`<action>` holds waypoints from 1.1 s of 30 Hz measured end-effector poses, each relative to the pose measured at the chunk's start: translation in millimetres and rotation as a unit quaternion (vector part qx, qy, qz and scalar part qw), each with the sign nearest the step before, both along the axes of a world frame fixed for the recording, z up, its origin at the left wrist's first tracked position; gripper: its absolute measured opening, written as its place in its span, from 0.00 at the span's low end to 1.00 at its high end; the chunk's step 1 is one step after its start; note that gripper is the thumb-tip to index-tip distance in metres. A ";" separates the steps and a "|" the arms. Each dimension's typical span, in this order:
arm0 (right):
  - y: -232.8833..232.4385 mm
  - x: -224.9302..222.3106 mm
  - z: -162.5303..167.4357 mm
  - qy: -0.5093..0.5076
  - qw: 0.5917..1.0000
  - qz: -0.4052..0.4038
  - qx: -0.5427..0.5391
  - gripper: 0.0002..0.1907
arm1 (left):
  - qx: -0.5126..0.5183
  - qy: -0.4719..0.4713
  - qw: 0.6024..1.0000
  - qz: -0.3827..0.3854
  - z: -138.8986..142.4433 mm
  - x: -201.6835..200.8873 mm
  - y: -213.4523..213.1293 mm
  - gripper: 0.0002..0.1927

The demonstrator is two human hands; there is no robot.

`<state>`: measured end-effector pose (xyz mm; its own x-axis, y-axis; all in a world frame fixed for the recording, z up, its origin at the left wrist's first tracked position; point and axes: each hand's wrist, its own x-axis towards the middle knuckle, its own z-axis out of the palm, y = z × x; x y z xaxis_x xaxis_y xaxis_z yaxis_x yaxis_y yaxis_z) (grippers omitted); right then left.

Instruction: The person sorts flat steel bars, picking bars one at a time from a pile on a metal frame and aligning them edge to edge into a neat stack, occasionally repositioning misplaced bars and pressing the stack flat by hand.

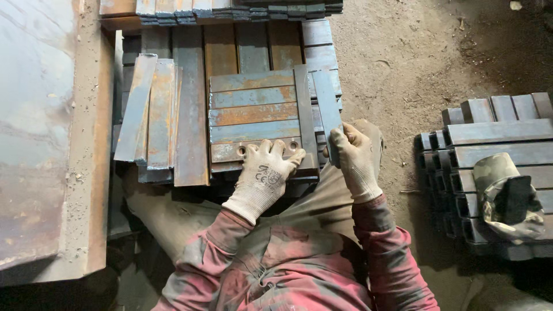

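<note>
On the stack before the knees: rusty flat steel bars [253, 112] lie side by side, more bars beneath.
Left hand [265, 173]: gloved, fingers spread flat on the nearest bar [230, 152], which has two holes.
Right hand [354, 155]: gloved, fingers pinched on the lower end of a narrow bar [325, 98] at the stack's right edge.
Right side: another pile of bars [495, 150] on the dirt floor [403, 57], a camouflage cap [507, 196] on it.

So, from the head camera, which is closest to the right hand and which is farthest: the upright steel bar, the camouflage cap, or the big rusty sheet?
1. Upright steel bar: gripped by the right hand.
2. Camouflage cap: off to the right, on stacked bars.
3. Big rusty sheet: far left.
</note>
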<state>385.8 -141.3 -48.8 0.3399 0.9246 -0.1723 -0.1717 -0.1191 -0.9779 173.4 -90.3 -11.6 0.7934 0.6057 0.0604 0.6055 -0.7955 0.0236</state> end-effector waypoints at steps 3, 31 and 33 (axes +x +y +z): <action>-0.5 -1.8 3.4 0.016 1.000 -0.003 -0.002 0.16 | -0.002 -0.008 1.000 0.001 -0.5 -1.0 -0.3 0.32; -27.0 -24.2 12.2 0.055 0.998 -0.039 -0.011 0.19 | -0.001 -0.005 1.000 0.010 -1.5 -2.0 0.3 0.29; -27.3 -24.2 13.4 0.053 0.997 -0.054 -0.013 0.19 | 0.004 -0.005 1.000 0.008 -1.3 -1.6 0.7 0.28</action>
